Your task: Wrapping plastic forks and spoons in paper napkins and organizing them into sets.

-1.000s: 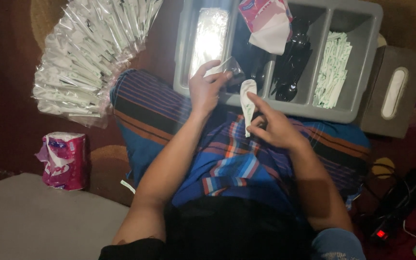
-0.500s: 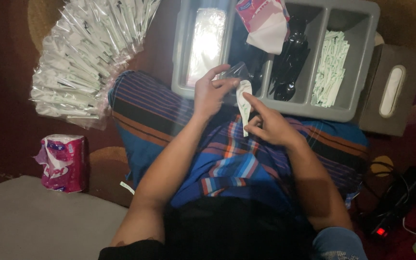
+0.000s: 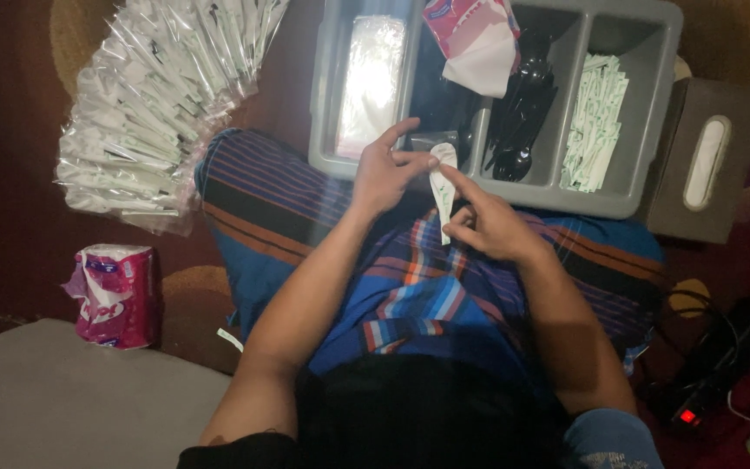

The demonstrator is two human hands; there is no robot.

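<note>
Narrow white paper-wrapped bundle (image 3: 442, 187), rounded far end, standing nearly upright over the lap, small clear plastic sleeve (image 3: 431, 141) crumpled at its far-left tip, touching

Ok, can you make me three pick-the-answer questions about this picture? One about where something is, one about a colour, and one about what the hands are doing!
1. Where is the fan of clear-wrapped packets?
A. inside the tray
B. on the floor, left of the grey tray
C. on the person's lap

2. What colour are the spoons in the tray?
A. black
B. yellow
C. white

3. What are the hands doing?
A. resting flat on the floor
B. both holding the small white wrapped piece
C. lifting the tray

Answers: 1 B, the fan lies spread beside the tray's left wall. 2 A, they look dark black in the middle compartment. 3 B, the left hand and right hand meet on it.
</note>
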